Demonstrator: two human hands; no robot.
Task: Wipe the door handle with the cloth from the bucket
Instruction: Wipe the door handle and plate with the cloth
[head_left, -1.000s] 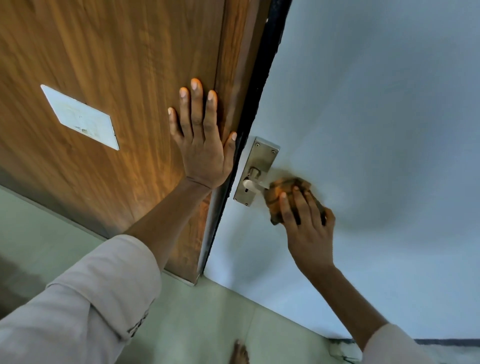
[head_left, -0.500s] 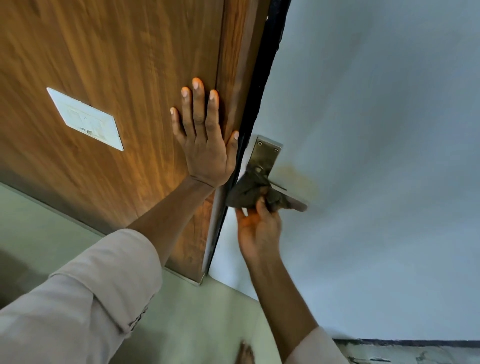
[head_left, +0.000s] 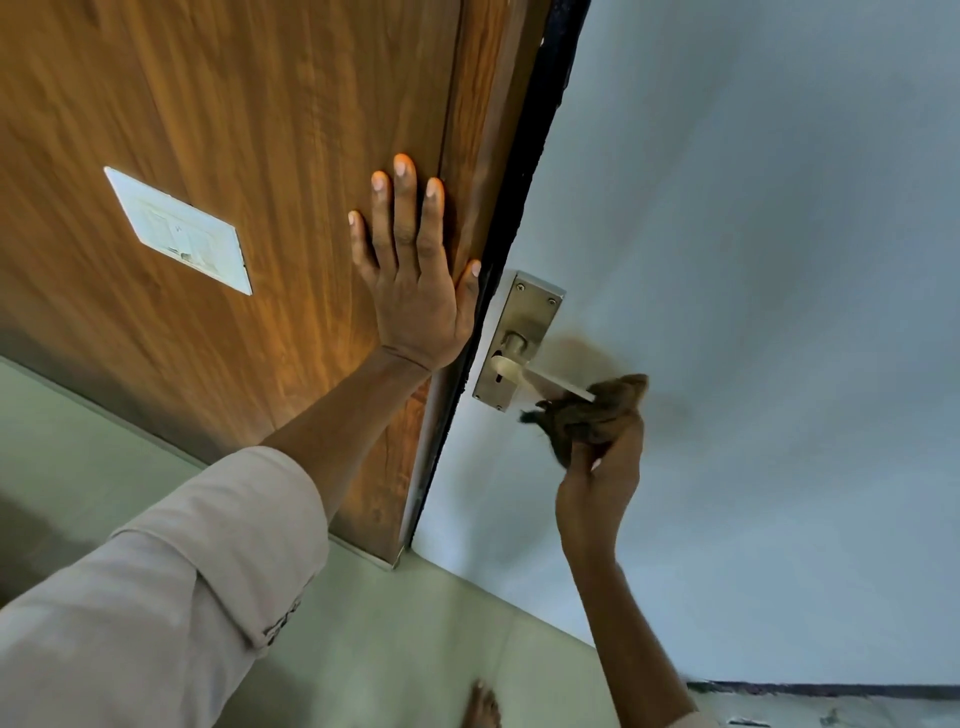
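Right hand (head_left: 597, 478) fingers clamp the cloth (head_left: 587, 415) on the handle (head_left: 545, 376) tip; left hand (head_left: 415, 291), fingers spread, braces the wood. Advise wrapping the lever, wiping toward the plate (head_left: 519, 343).

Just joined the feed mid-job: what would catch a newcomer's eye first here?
The right hand holds a brown cloth bunched at the outer end of the metal door handle, centre frame. The left hand is pressed flat on the wooden panel, beside a white plate.
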